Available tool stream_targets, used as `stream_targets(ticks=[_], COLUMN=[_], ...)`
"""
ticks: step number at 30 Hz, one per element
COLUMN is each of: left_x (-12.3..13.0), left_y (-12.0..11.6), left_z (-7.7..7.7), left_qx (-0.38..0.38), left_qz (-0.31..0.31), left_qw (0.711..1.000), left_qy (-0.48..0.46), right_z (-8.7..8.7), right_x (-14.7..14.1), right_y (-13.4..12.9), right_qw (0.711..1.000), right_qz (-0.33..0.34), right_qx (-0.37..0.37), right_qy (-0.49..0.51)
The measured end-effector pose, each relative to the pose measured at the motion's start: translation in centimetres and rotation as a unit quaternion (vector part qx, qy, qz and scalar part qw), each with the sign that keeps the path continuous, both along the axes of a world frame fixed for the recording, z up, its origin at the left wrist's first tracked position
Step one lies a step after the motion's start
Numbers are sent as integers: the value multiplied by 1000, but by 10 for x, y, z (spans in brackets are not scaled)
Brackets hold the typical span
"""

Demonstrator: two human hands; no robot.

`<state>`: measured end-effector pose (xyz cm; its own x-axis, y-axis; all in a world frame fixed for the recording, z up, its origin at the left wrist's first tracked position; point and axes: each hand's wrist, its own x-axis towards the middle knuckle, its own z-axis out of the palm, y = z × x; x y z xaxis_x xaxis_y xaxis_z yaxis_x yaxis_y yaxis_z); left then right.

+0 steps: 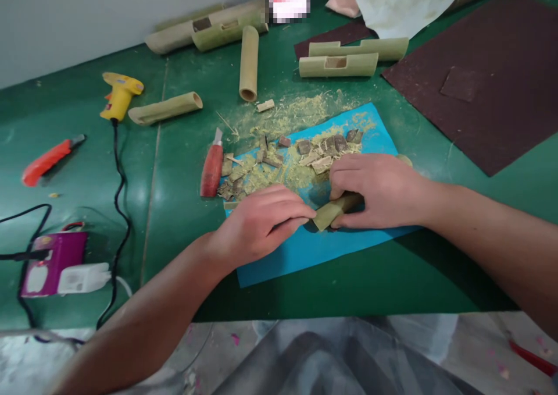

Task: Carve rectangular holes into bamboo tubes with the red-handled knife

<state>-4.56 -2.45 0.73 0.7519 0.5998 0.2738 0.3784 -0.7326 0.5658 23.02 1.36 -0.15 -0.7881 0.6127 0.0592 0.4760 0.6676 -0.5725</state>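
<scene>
My right hand is closed around a pale green bamboo tube, which lies at a slant low over a blue sheet. Most of the tube is covered by the fingers and palm. At its near left end my left hand is closed in a pinch, thumb against fingers. Whatever sits between those fingertips is too small or hidden to name. Behind both hands, bamboo chips and yellowish shavings are spread over the sheet. A red-handled knife rests left of the sheet, blade pointing away.
Notched bamboo tubes lie at the back, with an upright-pointing plain tube and another farther left. A yellow glue gun, an orange cutter and a purple power strip with cords occupy the left. Dark brown sheet at right.
</scene>
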Motion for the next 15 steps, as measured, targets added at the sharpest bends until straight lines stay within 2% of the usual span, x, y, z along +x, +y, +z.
stream_targets(ticks=[8,15], left_x=[4,8], left_y=[-7,-8], left_z=[0,-6], left_qx=[0,-22], left_qz=[37,60], left_qw=[999,997], left_qy=[2,-39], right_z=[2,-1], right_x=[-1,1], right_y=[0,-1], right_qw=[1000,1000], right_qz=[-3,0], right_qx=[2,6], right_qy=[4,20])
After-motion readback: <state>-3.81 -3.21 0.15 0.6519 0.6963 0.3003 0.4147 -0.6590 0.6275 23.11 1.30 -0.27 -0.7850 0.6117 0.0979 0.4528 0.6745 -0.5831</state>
